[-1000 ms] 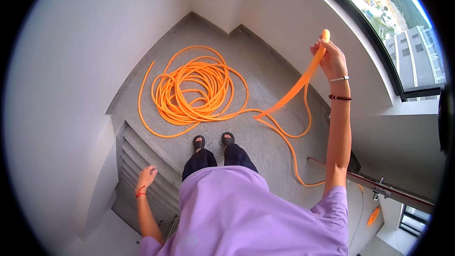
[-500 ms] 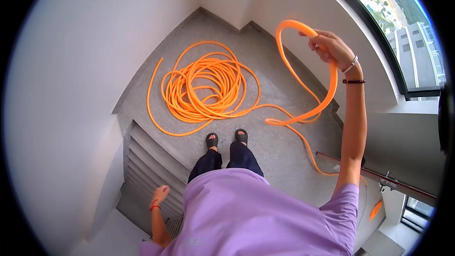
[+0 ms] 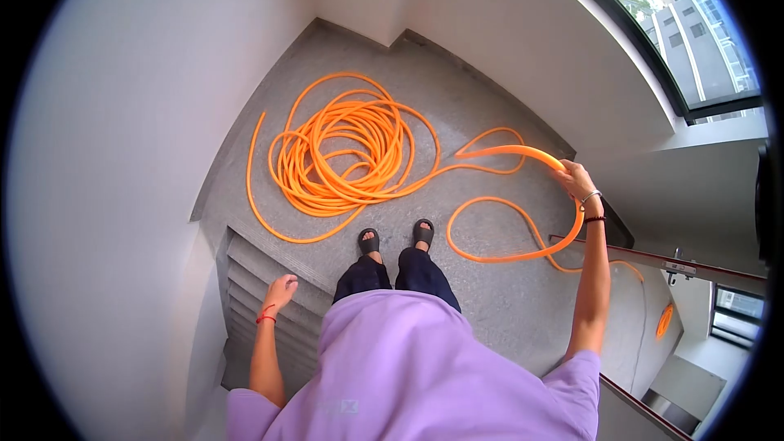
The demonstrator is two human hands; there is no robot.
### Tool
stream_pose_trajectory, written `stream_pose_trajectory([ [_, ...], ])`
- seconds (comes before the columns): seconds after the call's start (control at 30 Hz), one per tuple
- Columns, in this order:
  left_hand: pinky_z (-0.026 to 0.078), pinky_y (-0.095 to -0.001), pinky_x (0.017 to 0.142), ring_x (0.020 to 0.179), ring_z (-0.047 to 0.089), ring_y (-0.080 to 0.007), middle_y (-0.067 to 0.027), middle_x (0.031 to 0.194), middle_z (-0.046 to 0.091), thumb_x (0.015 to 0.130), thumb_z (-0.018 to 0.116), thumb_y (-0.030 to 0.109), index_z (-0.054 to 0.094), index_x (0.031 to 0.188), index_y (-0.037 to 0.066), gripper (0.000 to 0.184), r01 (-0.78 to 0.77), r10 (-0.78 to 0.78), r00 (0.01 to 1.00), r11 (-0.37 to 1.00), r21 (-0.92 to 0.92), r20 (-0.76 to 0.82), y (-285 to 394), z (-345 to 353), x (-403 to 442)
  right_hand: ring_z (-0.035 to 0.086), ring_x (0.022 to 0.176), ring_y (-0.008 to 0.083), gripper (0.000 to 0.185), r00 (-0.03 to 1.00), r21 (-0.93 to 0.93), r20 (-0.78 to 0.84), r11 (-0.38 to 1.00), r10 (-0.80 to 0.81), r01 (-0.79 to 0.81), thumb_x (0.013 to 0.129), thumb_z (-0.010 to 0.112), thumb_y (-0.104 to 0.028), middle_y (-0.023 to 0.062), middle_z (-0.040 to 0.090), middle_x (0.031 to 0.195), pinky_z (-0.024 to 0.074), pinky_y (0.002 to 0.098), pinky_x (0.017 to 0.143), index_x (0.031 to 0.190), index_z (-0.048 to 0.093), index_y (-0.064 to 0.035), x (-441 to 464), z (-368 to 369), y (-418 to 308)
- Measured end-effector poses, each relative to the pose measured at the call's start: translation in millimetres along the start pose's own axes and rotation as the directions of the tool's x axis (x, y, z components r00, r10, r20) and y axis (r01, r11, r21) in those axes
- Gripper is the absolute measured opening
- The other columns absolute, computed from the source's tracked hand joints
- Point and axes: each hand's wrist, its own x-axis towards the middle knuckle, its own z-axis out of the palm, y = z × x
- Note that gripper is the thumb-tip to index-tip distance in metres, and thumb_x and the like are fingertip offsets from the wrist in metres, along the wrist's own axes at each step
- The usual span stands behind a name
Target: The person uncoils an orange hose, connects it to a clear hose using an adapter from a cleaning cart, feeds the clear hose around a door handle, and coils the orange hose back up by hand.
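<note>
My right hand (image 3: 576,180), with a silver bangle and dark beads at the wrist, is closed around an orange hose (image 3: 523,151) out to the right. From this grip one stretch arches left to the floor, and another bends down in a wide loop. The hose runs on to a large tangled coil (image 3: 343,155) lying on the grey floor, its loose end off to the left. My left hand (image 3: 280,290), wearing a red string bracelet, hangs over the stairs with fingers curled together and nothing visible in them.
Stairs (image 3: 261,302) descend at my lower left, close to my sandalled feet (image 3: 369,240). A railing (image 3: 710,272) stands at the right, with the hose passing beneath it. More orange hose (image 3: 665,321) hangs beyond. White walls and a window (image 3: 694,73) enclose the landing.
My right hand has come down with the hose, so the raised loop is now lower and spread wider towards the floor. My left hand has moved slightly upward in view.
</note>
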Motion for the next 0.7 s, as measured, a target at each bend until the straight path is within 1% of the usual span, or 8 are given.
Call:
stream_pose_trajectory([
  [0.03, 0.047, -0.0344, 0.081, 0.094, 0.060, -0.0253, -0.0141, 0.099, 0.063, 0.082, 0.056, 0.024, 0.059, 0.103, 0.004, 0.030, -0.014, 0.014, 1.000, 1.000, 0.008, 0.005, 0.9, 2.2, 4.9, 0.053, 0.056, 0.0129, 0.025, 0.996, -0.044, -0.087, 0.998, 0.034, -0.038, 0.081, 0.058, -0.025, 0.0045, 0.055, 0.063, 0.0431, 0.0283, 0.054, 0.095, 0.062, -0.0054, -7.7, -0.9, 14.8],
  [0.13, 0.047, -0.0344, 0.081, 0.094, 0.060, -0.0256, -0.0137, 0.099, 0.063, 0.081, 0.056, 0.024, 0.059, 0.103, 0.004, 0.029, -0.064, 0.063, 0.998, 0.998, 0.024, 0.026, 4.1, 18.9, 16.1, 0.054, 0.063, 0.0142, 0.025, 0.988, 0.041, -0.134, 0.997, 0.072, -0.067, 0.079, 0.059, -0.026, 0.0059, 0.057, 0.067, 0.0434, 0.0305, 0.060, 0.095, 0.062, -0.0065, -29.8, 5.6, 58.6],
  [0.17, 0.047, -0.0345, 0.081, 0.094, 0.060, -0.0255, -0.0136, 0.099, 0.063, 0.081, 0.056, 0.024, 0.060, 0.104, 0.005, 0.029, -0.055, 0.053, 0.997, 0.998, 0.037, 0.059, 5.5, 24.9, 17.5, 0.040, 0.042, 0.0052, 0.019, 0.989, 0.106, -0.141, 0.994, 0.036, -0.021, 0.082, 0.058, -0.024, -0.0048, 0.043, 0.054, 0.0333, 0.0226, 0.038, 0.091, 0.060, -0.0069, -36.7, 14.8, 73.1],
  [0.3, 0.046, -0.0350, 0.082, 0.094, 0.060, -0.0258, -0.0128, 0.100, 0.063, 0.081, 0.056, 0.026, 0.060, 0.104, 0.006, 0.031, -0.032, 0.017, 0.987, 0.995, 0.095, 0.159, 9.8, 38.8, 19.9, 0.048, 0.049, 0.0097, 0.025, 0.965, 0.195, -0.082, 0.954, 0.248, -0.228, 0.080, 0.058, -0.029, 0.0011, 0.051, 0.059, 0.0398, 0.0279, 0.045, 0.090, 0.061, -0.0061, -65.0, 56.4, 108.6],
  [0.4, 0.045, -0.0350, 0.083, 0.097, 0.059, -0.0262, -0.0120, 0.100, 0.063, 0.080, 0.056, 0.028, 0.061, 0.103, 0.007, 0.032, -0.003, -0.025, 0.982, 0.990, 0.142, 0.189, 22.5, 36.7, 16.9, 0.047, 0.048, 0.0086, 0.024, 0.945, 0.303, -0.039, 0.905, 0.324, -0.298, 0.081, 0.059, -0.029, 0.0000, 0.050, 0.058, 0.0397, 0.0268, 0.043, 0.090, 0.061, -0.0070, -84.8, 100.6, 123.8],
  [0.57, 0.045, -0.0352, 0.085, 0.098, 0.058, -0.0263, -0.0118, 0.100, 0.063, 0.080, 0.055, 0.028, 0.062, 0.102, 0.008, 0.030, -0.038, 0.010, 0.984, 0.987, 0.154, 0.179, 32.7, 19.8, 29.4, 0.046, 0.046, 0.0069, 0.024, 0.943, 0.483, -0.071, 0.838, 0.325, -0.253, 0.082, 0.060, -0.028, -0.0023, 0.048, 0.057, 0.0381, 0.0249, 0.041, 0.090, 0.060, -0.0061, -110.9, 153.6, 126.8],
  [0.63, 0.045, -0.0353, 0.085, 0.097, 0.059, -0.0263, -0.0119, 0.100, 0.063, 0.080, 0.055, 0.028, 0.062, 0.101, 0.008, 0.030, -0.057, 0.028, 0.985, 0.984, 0.167, 0.172, 39.2, 10.6, 37.4, 0.045, 0.045, 0.0063, 0.023, 0.937, 0.542, -0.076, 0.803, 0.340, -0.248, 0.083, 0.059, -0.028, -0.0027, 0.047, 0.057, 0.0372, 0.0239, 0.040, 0.089, 0.060, -0.0055, -122.0, 147.0, 120.3],
  [0.7, 0.045, -0.0353, 0.084, 0.096, 0.059, -0.0261, -0.0127, 0.100, 0.063, 0.079, 0.056, 0.027, 0.062, 0.101, 0.007, 0.030, -0.063, 0.036, 0.989, 0.980, 0.189, 0.143, 43.5, 4.8, 48.5, 0.041, 0.043, 0.0046, 0.023, 0.934, 0.718, -0.145, 0.684, 0.327, -0.128, 0.086, 0.056, -0.027, -0.0041, 0.045, 0.055, 0.0339, 0.0210, 0.038, 0.090, 0.059, -0.0042, -131.6, 124.1, 111.1],
])
